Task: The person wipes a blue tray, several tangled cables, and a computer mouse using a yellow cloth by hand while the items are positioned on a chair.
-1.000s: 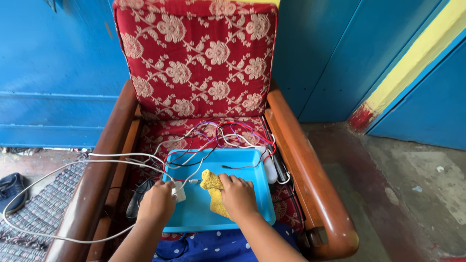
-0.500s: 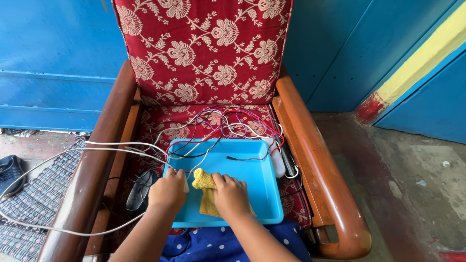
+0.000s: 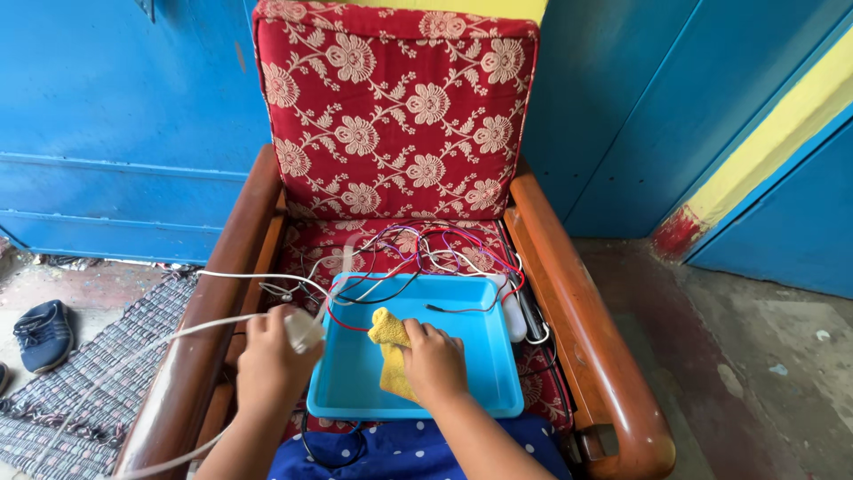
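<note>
A light blue plastic tray (image 3: 484, 356) lies on the seat of a wooden armchair with red flowered cushions (image 3: 400, 116). My right hand (image 3: 434, 360) presses a yellow cloth (image 3: 387, 336) onto the tray's floor. My left hand (image 3: 271, 360) is raised left of the tray, over the chair's left arm, gripping a small white plug (image 3: 302, 331) with a white cable (image 3: 169, 342) trailing off to the left. A tangle of red, purple, white and black wires (image 3: 418, 258) lies across the tray's far edge.
The chair's brown wooden arms (image 3: 582, 329) flank the seat. A white oblong device (image 3: 514, 318) lies right of the tray. A dark shoe (image 3: 44, 333) and a striped mat (image 3: 84, 373) are on the floor at left. Blue walls stand behind.
My left hand has lifted the white plug out of the tray and moved it left, over the chair arm. My right hand stays on the yellow cloth. The camera view has shifted.
</note>
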